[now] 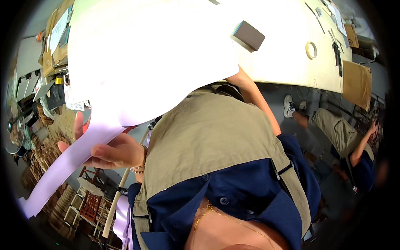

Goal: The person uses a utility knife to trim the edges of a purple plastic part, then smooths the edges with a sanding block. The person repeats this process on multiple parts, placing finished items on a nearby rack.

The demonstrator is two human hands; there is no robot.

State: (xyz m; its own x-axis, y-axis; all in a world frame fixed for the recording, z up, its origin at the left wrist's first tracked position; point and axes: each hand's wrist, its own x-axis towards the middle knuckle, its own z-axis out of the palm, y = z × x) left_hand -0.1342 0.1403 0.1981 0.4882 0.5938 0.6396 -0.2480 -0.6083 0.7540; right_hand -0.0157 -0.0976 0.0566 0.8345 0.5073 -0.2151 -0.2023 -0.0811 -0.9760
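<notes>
Left hand (118,151) holds lilac guitar (106,118) by neck, fingers spread behind. Right hand (236,76) at guitar's edge; fingers hidden, cannot tell grip.

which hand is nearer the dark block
Right. The right hand, mostly hidden by the lilac piece, is below the dark block in the picture; the left hand is farther off, at the piece's neck.

The lilac piece (62,166) is looking smooth and satiny; the apron (208,133) is showing matt, creased cloth; at right, the cardboard (357,85) is looking matt; the near necklace (210,206) is glinting like metal.
</notes>
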